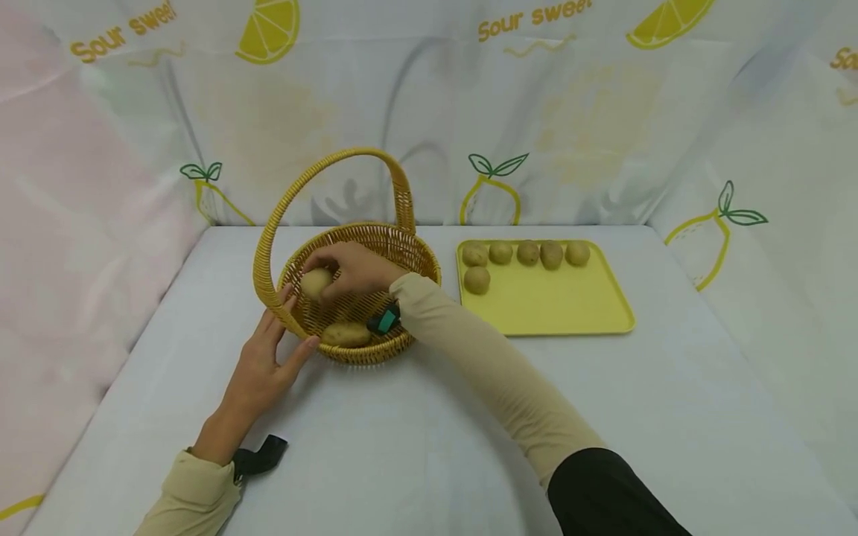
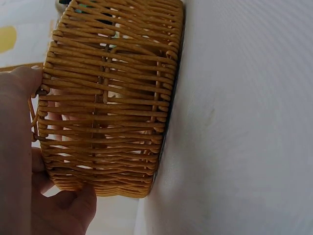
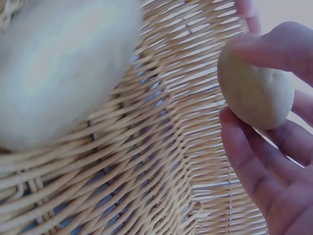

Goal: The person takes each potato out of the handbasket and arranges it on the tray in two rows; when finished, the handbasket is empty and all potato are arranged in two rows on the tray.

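Observation:
Inside the wicker basket (image 1: 365,356), my right hand (image 1: 357,268) pinches a potato (image 1: 313,285) between thumb and fingers, close to the left inner wall. In the right wrist view the held potato (image 3: 257,90) shows pale and oval, with the thumb on one side and fingers beneath. A longer potato (image 1: 345,335) lies on the basket's near side and looms large in that same view. My left hand (image 1: 263,368) grips the basket's left rim, thumb at the front and fingers farther back. The left wrist view shows its fingertips against the woven wall (image 2: 107,107).
A yellow tray (image 1: 556,305) lies right of the basket, with several potatoes (image 1: 528,253) along its far edge and one below them at the left. The basket's tall handle (image 1: 335,158) arches over the opening. A white cloth covers the table (image 1: 429,447); a lemon-print curtain hangs behind.

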